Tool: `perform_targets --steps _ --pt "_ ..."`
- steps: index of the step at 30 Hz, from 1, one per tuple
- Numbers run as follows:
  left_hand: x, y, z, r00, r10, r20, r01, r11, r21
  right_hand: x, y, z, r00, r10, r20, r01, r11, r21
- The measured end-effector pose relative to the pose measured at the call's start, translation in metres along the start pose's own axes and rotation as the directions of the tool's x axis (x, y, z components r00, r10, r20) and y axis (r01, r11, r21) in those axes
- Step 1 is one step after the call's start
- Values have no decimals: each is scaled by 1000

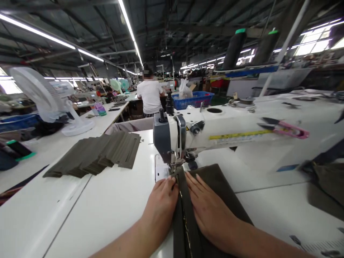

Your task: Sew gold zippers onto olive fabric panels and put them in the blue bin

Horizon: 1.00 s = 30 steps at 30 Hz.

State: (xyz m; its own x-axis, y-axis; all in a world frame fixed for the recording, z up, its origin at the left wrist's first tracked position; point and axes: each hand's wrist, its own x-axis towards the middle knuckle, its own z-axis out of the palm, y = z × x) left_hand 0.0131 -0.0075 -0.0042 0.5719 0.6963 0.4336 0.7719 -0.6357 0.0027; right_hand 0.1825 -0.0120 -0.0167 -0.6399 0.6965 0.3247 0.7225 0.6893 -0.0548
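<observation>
A dark olive fabric piece (215, 186) with a zipper strip (185, 215) lies on the white table under the needle of a white sewing machine (188, 136). My left hand (161, 204) lies flat on the fabric's left edge, its fingertips close to the presser foot (176, 166). My right hand (209, 208) presses flat on the fabric just right of the zipper, fingers stretched toward the needle. Both hands hold nothing.
A fanned stack of olive fabric pieces (96, 154) lies to the left. Pink-handled scissors (287, 129) rest on the machine arm. A white fan (53, 104) stands at the far left. A person in a white shirt (150, 95) sits ahead beside a blue basket (196, 100). More dark fabric (325, 182) lies at the right.
</observation>
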Motion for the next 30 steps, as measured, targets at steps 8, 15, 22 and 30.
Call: perform_targets --steps 8,15,22,30 --pt "2 -6 21 1000 -28 8 28 999 27 13 7 -8 995 -5 102 0 999 52" --pt "0 -7 22 1000 1 28 -2 1000 31 11 9 -5 992 -40 118 36 999 36" --pt "2 -9 16 999 41 7 -42 997 59 12 10 -9 992 -3 129 -12 994 110" --pt "7 -8 9 998 64 -4 -63 997 52 12 9 -10 995 32 99 -44 991 123"
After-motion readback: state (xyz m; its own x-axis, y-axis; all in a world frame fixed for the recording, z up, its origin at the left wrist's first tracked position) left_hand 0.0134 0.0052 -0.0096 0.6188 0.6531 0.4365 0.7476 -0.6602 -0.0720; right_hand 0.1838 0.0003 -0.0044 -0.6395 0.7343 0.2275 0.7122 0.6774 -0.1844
